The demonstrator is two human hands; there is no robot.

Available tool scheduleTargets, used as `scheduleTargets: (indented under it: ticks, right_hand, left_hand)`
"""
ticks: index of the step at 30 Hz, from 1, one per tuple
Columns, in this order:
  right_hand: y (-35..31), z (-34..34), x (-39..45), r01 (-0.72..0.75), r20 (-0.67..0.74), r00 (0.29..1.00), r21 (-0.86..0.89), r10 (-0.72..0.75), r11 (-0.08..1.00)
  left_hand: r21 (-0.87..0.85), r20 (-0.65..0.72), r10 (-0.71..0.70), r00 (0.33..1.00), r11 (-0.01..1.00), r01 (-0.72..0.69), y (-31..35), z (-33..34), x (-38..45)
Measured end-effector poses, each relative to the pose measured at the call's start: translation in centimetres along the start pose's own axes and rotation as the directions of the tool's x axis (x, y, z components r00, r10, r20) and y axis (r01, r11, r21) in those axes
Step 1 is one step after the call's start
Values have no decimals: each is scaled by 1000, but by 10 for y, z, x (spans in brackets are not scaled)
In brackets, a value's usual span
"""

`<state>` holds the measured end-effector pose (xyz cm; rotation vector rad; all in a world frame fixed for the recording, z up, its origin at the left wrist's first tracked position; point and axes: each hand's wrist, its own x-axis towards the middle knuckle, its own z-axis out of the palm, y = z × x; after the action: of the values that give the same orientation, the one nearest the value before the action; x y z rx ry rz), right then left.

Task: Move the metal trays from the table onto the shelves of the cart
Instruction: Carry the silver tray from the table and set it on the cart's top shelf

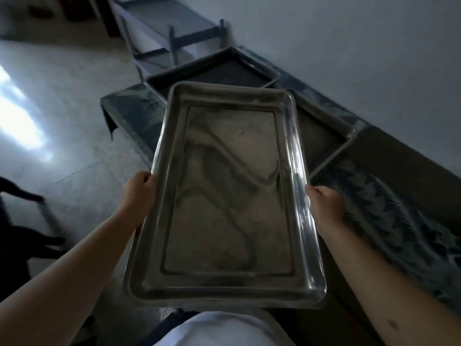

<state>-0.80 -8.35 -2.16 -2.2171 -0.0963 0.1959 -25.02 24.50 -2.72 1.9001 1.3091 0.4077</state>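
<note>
A large rectangular metal tray point(224, 196) fills the middle of the view, held up in the air in front of me. My left hand point(139, 193) grips its left long rim and my right hand point(324, 206) grips its right long rim, fingers hidden under the tray. Two more metal trays lie on the table behind it: one point(224, 71) at the far end, another point(321, 143) to the right, partly hidden by the held tray. The cart point(159, 28) with its metal shelves stands beyond the table's far end, by the wall.
The table point(399, 221) carries a dark patterned cloth and runs along the white wall on the right. Tiled floor point(62, 121) lies open on the left, with a bright patch of light. Dark legs of some furniture show at the lower left edge.
</note>
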Motion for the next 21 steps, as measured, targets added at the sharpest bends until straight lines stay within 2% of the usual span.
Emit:
scheduleTargets:
  ticks: [6,11,21]
  right_hand:
    - [-91,125,-35,65,143,988,10,-65,998]
    - [-153,215,-64,101,277,955,30,-105,994]
    - [-244,349,-102,247,454,861,18,-228,969]
  left_hand:
    - [13,-160,-70,985,997,73,-78,-113,42]
    - [-66,-231,-136,963,990,124,-135,-192,61]
    - [-280,-355,-374,857,917,284,-225,-286,73]
